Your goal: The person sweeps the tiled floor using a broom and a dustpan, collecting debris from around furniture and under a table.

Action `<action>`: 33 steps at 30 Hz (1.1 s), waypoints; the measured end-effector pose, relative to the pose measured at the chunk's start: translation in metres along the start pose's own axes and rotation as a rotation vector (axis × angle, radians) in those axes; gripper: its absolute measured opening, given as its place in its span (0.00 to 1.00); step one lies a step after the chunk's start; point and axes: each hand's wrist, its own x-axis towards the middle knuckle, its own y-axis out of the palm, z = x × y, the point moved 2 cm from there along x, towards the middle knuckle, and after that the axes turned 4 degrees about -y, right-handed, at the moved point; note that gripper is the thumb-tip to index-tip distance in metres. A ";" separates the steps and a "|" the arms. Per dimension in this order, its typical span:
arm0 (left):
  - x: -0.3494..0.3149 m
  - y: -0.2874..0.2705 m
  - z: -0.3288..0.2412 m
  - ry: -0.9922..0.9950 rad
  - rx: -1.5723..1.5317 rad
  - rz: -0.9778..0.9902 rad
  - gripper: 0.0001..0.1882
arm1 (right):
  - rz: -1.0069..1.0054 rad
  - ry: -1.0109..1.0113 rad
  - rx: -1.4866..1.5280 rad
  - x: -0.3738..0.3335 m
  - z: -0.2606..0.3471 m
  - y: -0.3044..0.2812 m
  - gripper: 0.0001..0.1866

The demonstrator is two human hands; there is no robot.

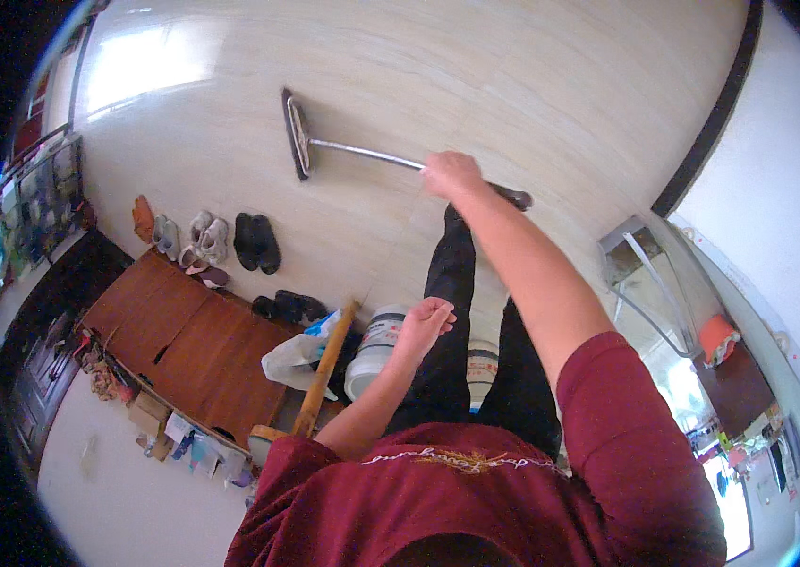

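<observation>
My right hand [454, 177] is stretched out ahead and closed round the silver handle of a push broom [362, 149]. The handle's dark grip end sticks out to the right past my fist. At its other end, the broom's wide head with dark bristles lies on the pale floor [532, 85], up and left of my hand. My left hand [426, 324] hovers in front of my body with curled fingers, and nothing shows in it. Below and beside it stand white buckets [376, 354].
Several pairs of shoes [256, 243] lie on the floor at left, beside a reddish-brown wooden cabinet [183, 331]. A wooden post [329, 364] and a plastic bag [291, 362] are near my left arm. At right, a metal-framed glass case [636, 250] stands against the white wall [778, 180].
</observation>
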 end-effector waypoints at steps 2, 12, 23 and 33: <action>0.002 0.011 0.001 0.013 -0.021 0.066 0.08 | 0.065 0.038 0.000 -0.004 -0.043 -0.010 0.14; 0.011 0.046 -0.019 0.100 0.155 0.189 0.10 | -0.184 0.585 0.482 -0.153 -0.271 -0.046 0.18; 0.001 0.114 -0.011 0.040 0.525 0.212 0.11 | -0.506 0.965 1.173 -0.372 -0.300 0.165 0.17; 0.006 0.260 -0.011 0.265 0.853 0.480 0.14 | -0.536 1.013 1.251 -0.499 -0.139 0.200 0.16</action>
